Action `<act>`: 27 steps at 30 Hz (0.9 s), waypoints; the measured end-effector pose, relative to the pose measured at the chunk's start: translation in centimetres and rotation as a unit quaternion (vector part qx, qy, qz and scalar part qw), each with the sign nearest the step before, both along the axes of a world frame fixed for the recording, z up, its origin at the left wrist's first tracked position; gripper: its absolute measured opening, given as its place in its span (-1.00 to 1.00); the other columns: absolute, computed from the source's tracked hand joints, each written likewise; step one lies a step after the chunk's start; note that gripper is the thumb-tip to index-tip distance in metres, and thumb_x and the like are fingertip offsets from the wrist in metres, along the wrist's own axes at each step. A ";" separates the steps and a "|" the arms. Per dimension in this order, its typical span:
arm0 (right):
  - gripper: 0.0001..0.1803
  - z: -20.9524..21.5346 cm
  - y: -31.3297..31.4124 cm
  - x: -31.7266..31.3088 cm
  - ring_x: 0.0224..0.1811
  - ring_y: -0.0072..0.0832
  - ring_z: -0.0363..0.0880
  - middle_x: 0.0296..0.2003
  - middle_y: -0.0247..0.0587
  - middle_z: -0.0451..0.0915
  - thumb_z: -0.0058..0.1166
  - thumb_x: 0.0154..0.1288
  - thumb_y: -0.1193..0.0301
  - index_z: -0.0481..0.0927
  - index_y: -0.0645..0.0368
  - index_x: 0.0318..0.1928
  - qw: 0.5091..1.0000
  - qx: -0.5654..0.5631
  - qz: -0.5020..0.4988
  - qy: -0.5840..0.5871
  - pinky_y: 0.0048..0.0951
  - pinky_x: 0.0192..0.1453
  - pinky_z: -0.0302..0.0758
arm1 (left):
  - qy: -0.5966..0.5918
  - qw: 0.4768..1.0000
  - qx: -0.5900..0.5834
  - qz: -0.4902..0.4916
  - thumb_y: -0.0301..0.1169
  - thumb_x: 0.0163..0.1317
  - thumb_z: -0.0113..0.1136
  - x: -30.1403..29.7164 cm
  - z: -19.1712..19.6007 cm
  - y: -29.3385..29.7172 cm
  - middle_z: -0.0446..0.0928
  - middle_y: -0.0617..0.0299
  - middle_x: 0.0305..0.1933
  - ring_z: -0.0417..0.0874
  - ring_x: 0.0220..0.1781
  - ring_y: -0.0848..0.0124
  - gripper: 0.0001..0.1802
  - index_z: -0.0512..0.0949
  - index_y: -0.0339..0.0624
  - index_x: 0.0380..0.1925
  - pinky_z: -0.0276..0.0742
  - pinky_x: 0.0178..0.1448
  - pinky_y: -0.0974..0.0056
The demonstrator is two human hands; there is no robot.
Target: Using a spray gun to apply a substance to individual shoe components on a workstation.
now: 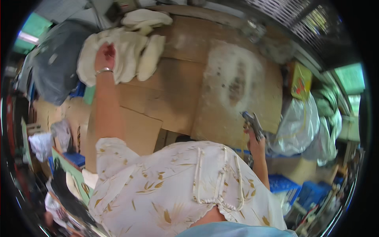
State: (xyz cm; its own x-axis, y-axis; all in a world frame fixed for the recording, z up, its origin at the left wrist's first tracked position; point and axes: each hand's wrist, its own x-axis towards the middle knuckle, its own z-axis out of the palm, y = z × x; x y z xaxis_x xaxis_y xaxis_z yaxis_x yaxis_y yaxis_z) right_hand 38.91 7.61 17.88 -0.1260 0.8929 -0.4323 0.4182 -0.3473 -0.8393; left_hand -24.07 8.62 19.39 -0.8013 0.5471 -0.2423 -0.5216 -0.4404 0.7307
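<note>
My left hand (106,56), with a bracelet at the wrist, reaches onto a pile of soft cream-coloured pads (128,49) at the far left of the work surface. Its fingers are blurred against the pile, so I cannot tell whether they grip a pad. One long, rounded cream pad (151,58) lies along the right side of the pile. Over the near right part of the surface, my right hand (256,143) is closed around a silver spray gun (254,125) with a bluish nozzle, which points up and to the left. A thin yellow hose hangs beneath it.
Brown cardboard (177,83) covers the work surface. A white-stained board (244,75) lies on its right. Grey bags (59,59) bulge at the left. A yellow can (301,80) and a clear plastic bag (298,126) stand at the right, above blue crates (284,185).
</note>
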 end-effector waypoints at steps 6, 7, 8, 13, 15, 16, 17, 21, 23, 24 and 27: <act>-0.73 -0.2 -0.5 0.6 -0.71 -0.75 0.22 -0.65 -0.49 0.39 0.03 0.29 0.25 0.57 0.22 -0.23 0.999 0.013 -0.031 0.043 -0.61 -0.65 0.15 | 0.038 0.985 0.076 -0.149 -0.61 0.06 0.17 9.7 5.2 14.3 0.58 0.05 -0.39 0.65 -0.31 0.32 -0.87 0.47 -0.39 -0.36 0.62 -0.26 0.42; -0.73 -0.3 -0.7 1.1 -0.71 -0.75 0.21 -0.66 -0.50 0.36 0.02 0.29 0.26 0.56 0.23 -0.23 0.998 0.036 -0.030 0.052 -0.60 -0.64 0.15 | 0.017 0.978 0.086 -0.192 -0.63 0.07 0.14 12.0 4.3 16.2 0.58 0.03 -0.37 0.65 -0.30 0.29 -0.88 0.46 -0.40 -0.35 0.64 -0.24 0.41; -0.74 -1.8 -1.3 2.0 -0.69 -0.76 0.20 -0.69 -0.52 0.30 0.00 0.31 0.27 0.56 0.24 -0.26 0.993 0.104 -0.046 0.040 -0.60 -0.63 0.13 | -0.008 0.978 0.084 -0.193 -0.64 0.09 0.11 15.9 3.0 18.4 0.57 0.03 -0.35 0.65 -0.31 0.28 -0.88 0.45 -0.41 -0.34 0.65 -0.23 0.41; -0.74 0.0 -3.7 4.9 -0.66 -0.76 0.20 -0.68 -0.52 0.31 0.00 0.31 0.27 0.56 0.24 -0.25 0.993 0.029 -0.105 0.039 -0.61 -0.61 0.13 | -0.117 0.957 0.048 -0.261 -0.64 0.13 0.05 32.2 -5.0 18.5 0.54 0.11 -0.24 0.62 -0.28 0.31 -0.79 0.42 -0.36 -0.19 0.67 -0.23 0.41; -0.74 0.0 -4.5 5.9 -0.66 -0.77 0.20 -0.69 -0.53 0.30 0.00 0.31 0.28 0.56 0.25 -0.25 0.992 0.022 -0.118 0.039 -0.61 -0.61 0.13 | -0.147 0.940 0.013 -0.308 -0.62 0.12 0.10 37.4 -10.3 16.7 0.52 0.18 -0.19 0.61 -0.26 0.37 -0.71 0.40 -0.25 -0.12 0.65 -0.26 0.41; -0.74 -0.2 -4.9 6.5 -0.67 -0.77 0.19 -0.69 -0.53 0.30 0.00 0.32 0.27 0.56 0.25 -0.25 0.990 0.031 -0.130 0.035 -0.61 -0.62 0.11 | -0.163 0.936 -0.018 -0.312 -0.61 0.11 0.11 40.5 -12.0 15.2 0.53 0.19 -0.20 0.61 -0.26 0.37 -0.70 0.39 -0.23 -0.12 0.65 -0.26 0.39; -0.74 -0.2 -5.2 7.0 -0.68 -0.77 0.18 -0.69 -0.54 0.30 0.00 0.32 0.27 0.56 0.25 -0.26 0.989 0.041 -0.141 0.029 -0.61 -0.62 0.10 | -0.180 0.930 -0.050 -0.316 -0.61 0.11 0.13 43.2 -13.5 13.4 0.53 0.19 -0.20 0.61 -0.25 0.37 -0.69 0.38 -0.22 -0.11 0.65 -0.26 0.37; -0.74 -0.3 -5.8 7.7 -0.68 -0.78 0.17 -0.68 -0.55 0.30 -0.02 0.33 0.28 0.54 0.25 -0.24 0.986 0.048 -0.149 0.064 -0.62 -0.63 0.10 | -0.204 0.904 -0.128 -0.353 -0.58 0.14 0.12 48.5 -18.1 7.3 0.53 0.16 -0.24 0.62 -0.28 0.33 -0.73 0.37 -0.24 -0.15 0.64 -0.27 0.33; -0.75 1.2 -5.2 7.4 -0.69 -0.77 0.16 -0.68 -0.56 0.30 -0.04 0.33 0.30 0.53 0.25 -0.20 0.986 0.025 -0.151 0.071 -0.62 -0.63 0.10 | -0.200 0.899 -0.169 -0.352 -0.56 0.15 0.11 49.6 -18.5 5.7 0.53 0.13 -0.27 0.63 -0.29 0.30 -0.77 0.36 -0.26 -0.19 0.64 -0.26 0.32; -0.75 1.4 -4.6 7.2 -0.69 -0.77 0.16 -0.68 -0.56 0.30 -0.04 0.33 0.30 0.53 0.25 -0.20 0.986 0.021 -0.148 0.070 -0.62 -0.63 0.10 | -0.185 0.886 -0.203 -0.373 -0.51 0.16 0.13 49.8 -18.9 5.1 0.52 0.13 -0.29 0.63 -0.30 0.30 -0.78 0.37 -0.26 -0.21 0.64 -0.28 0.32; -0.73 1.9 -3.1 6.4 -0.74 -0.79 0.23 -0.55 -0.47 0.44 -0.07 0.34 0.30 0.55 0.24 -0.18 0.985 0.066 -0.140 0.072 -0.67 -0.70 0.12 | -0.151 0.872 -0.261 -0.386 -0.40 0.18 0.15 49.9 -19.1 4.3 0.51 0.15 -0.34 0.63 -0.34 0.31 -0.77 0.37 -0.27 -0.24 0.63 -0.35 0.33</act>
